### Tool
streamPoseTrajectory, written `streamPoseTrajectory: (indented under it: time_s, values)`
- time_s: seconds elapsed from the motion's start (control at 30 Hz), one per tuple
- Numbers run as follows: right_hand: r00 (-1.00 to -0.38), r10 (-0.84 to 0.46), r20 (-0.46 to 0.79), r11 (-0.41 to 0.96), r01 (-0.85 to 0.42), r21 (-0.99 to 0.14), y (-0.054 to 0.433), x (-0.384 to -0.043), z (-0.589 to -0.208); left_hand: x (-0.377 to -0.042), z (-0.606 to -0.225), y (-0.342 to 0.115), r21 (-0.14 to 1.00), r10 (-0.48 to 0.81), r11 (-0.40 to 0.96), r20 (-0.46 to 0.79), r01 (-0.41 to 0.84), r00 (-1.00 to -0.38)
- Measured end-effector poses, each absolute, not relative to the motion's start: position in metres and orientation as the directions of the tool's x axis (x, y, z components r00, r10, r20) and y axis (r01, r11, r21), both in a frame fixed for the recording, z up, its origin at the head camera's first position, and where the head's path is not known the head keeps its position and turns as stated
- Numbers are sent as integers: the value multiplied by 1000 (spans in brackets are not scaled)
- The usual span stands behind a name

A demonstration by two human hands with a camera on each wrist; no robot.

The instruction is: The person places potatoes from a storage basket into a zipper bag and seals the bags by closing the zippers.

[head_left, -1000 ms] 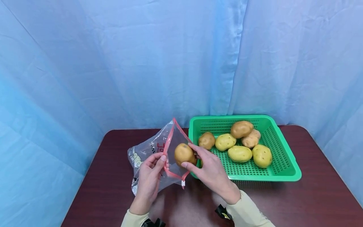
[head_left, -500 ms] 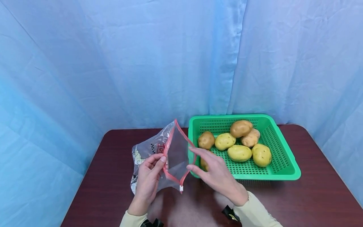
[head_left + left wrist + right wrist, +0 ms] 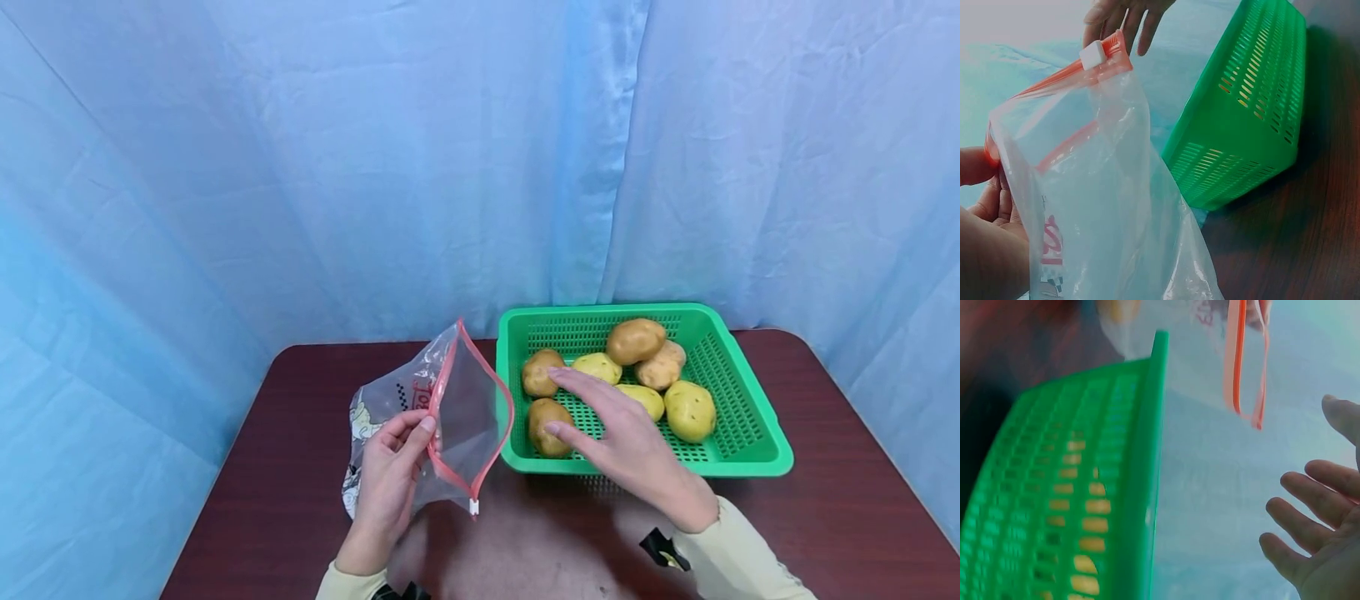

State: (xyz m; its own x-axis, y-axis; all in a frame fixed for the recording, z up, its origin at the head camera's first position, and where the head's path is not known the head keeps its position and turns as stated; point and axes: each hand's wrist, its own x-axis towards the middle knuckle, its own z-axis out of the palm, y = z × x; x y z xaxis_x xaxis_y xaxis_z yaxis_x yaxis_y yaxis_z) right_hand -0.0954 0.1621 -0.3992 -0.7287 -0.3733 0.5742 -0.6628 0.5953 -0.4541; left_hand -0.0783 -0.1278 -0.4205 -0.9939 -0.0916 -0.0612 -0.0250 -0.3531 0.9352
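My left hand [image 3: 390, 471] pinches the red-edged rim of a clear zip bag [image 3: 408, 375] between thumb and fingers. The bag's mouth gapes toward the right, and a white slider [image 3: 474, 506] sits at its near corner. A blurred yellowish shape [image 3: 1119, 309] shows by the bag's lower part in the right wrist view. My right hand [image 3: 633, 442] is over the front left of a green basket [image 3: 757, 408], fingers spread, holding nothing. Close to its thumb lies a brown potato [image 3: 550, 427]; another brown potato [image 3: 542, 372] lies near its fingertips.
Several more potatoes, yellow ones [image 3: 690, 412] and brown ones [image 3: 636, 342], lie in the basket, some partly behind my right hand. The basket stands on a dark wooden table [image 3: 292, 450]. A blue curtain [image 3: 450, 167] hangs behind it.
My right hand held a brown potato in the bag's mouth, then let it go, and the potato vanished from the opening. The hand has since moved right over the basket. My left hand keeps its grip.
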Motion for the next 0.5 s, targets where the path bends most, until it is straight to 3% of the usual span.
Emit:
streamPoseTrajectory:
  time_s: [0.27,0.5]
  values:
    - [-720,-395,571,623,-666,-409,191,-108,-386,-79,-421,-129,938,-99,-345,-65,-27,-993]
    - [-749,-442,493,675,-640,-367,215,-126,-373,-79,-420,-131,943,-95,-328,-86,-51,-992]
